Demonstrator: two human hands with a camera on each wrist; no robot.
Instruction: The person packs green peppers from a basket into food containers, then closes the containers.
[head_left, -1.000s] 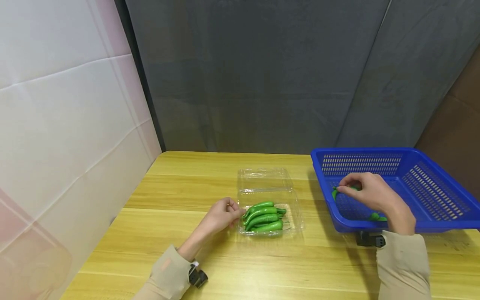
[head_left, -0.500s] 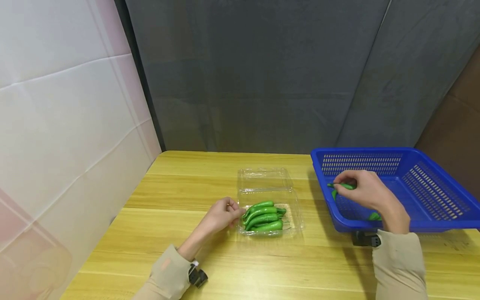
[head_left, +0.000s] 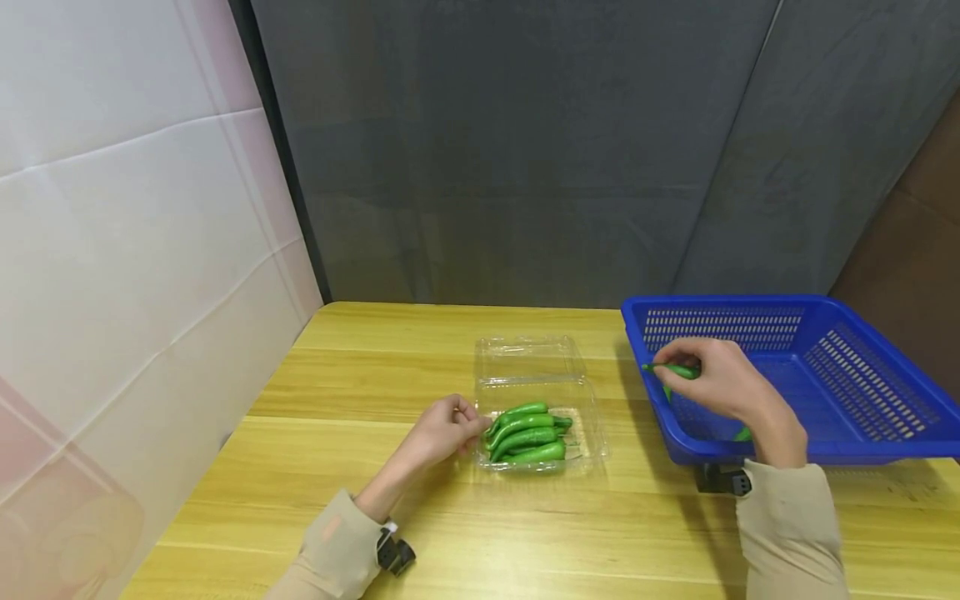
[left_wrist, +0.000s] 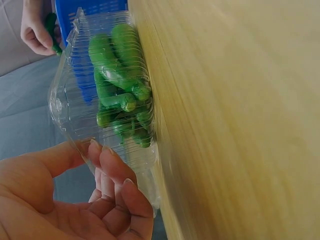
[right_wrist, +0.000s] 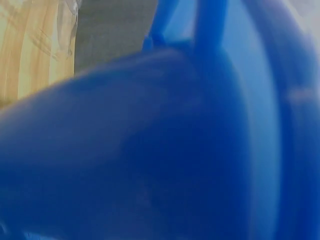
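Note:
My left hand (head_left: 444,429) pinches the left rim of an open clear plastic clamshell box (head_left: 594,417), thumb and forefinger at its edge in the left wrist view. Several green chili peppers (head_left: 531,435) lie side by side in the box. Over the left part of a blue plastic basket (head_left: 885,451), my right hand (head_left: 723,379) holds one green chili pepper (head_left: 684,371) between thumb and fingers, stem pointing left. Another pepper (head_left: 667,393) shows below that hand, and a bit of green (head_left: 742,434) near the basket's front wall. The basket's side (right_wrist: 125,150) fills the right wrist view, hiding the hand.
The box's lid (head_left: 528,360) is folded back behind it on the wooden table (head_left: 405,358). A dark grey curtain (head_left: 487,167) hangs behind the table, and a pale cloth wall (head_left: 135,250) stands at the left. The basket's raised rim surrounds the right hand's area.
My right hand has lifted a chili pepper inside the basket and shifted left toward the basket's left rim. The left hand and the box have stayed put.

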